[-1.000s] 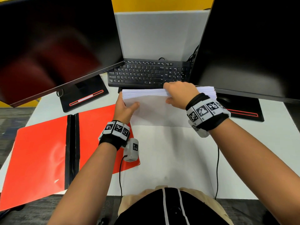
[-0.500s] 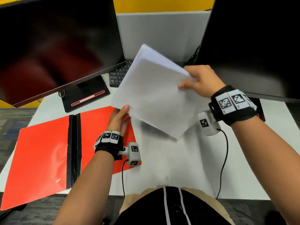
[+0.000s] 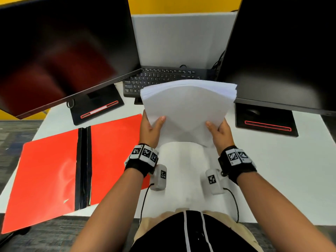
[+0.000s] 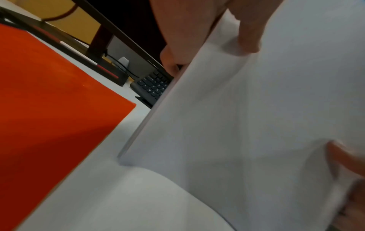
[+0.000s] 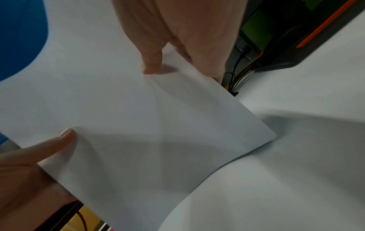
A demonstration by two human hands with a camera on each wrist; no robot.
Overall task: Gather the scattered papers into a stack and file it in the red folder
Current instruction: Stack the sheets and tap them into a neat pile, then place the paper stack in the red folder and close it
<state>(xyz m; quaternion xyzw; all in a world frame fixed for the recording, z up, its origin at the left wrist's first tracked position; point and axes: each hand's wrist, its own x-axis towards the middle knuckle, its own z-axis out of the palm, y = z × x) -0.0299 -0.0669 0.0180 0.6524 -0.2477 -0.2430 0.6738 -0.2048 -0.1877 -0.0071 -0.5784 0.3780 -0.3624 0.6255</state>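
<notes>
A thick stack of white paper (image 3: 187,108) stands on its lower edge on the white desk, tilted away from me. My left hand (image 3: 151,129) grips its left edge, thumb on the near face. My right hand (image 3: 219,130) grips the right edge the same way. In the left wrist view the stack (image 4: 247,109) shows its left edge with my left fingers behind it. In the right wrist view the stack (image 5: 148,125) has a thumb pressed on it. The red folder (image 3: 47,170) lies open flat on the left of the desk, its black spine in the middle.
Two dark monitors (image 3: 60,48) (image 3: 283,48) stand at the back left and right, with a black keyboard (image 3: 163,79) between them behind the stack. The monitor bases (image 3: 265,122) sit near the stack. The desk front edge (image 3: 272,218) is close to my body.
The stack was flat near the keyboard, then swung up in my right hand. Now both hands hold it upright by its sides on the desk.
</notes>
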